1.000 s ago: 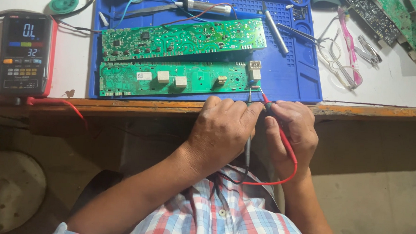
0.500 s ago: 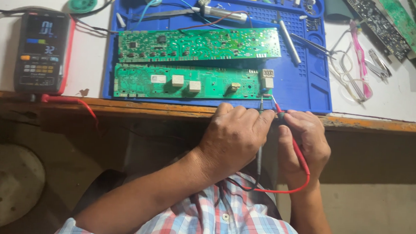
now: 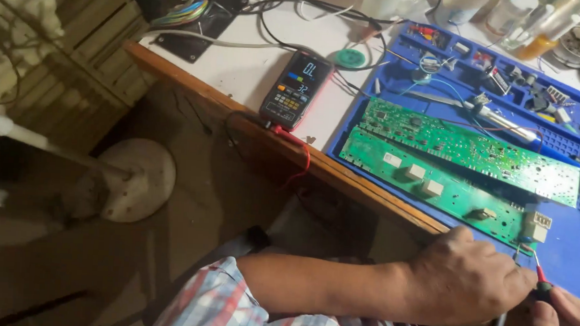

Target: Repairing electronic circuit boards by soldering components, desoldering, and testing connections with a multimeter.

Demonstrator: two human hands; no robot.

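Far left, a round white stool seat (image 3: 136, 179) is standing on the dim floor beside stacked wooden planks (image 3: 66, 62). Next, a multimeter (image 3: 296, 90) is lying on the white bench top (image 3: 242, 69), its screen lit, a red lead (image 3: 300, 157) trailing over the wooden edge. Further right, 2 green circuit boards (image 3: 459, 167) are resting side by side on a blue work mat (image 3: 560, 253), with a soldering iron (image 3: 500, 117) just behind them. The left hand (image 3: 467, 281) is curling, fingers pressed together, over the bench edge near the nearer board's corner. The right hand (image 3: 567, 318) is pinching a red probe (image 3: 538, 271) between thumb and fingers, tip touching that corner. Probing well probably means bracing both wrists and touching only 1 pad.
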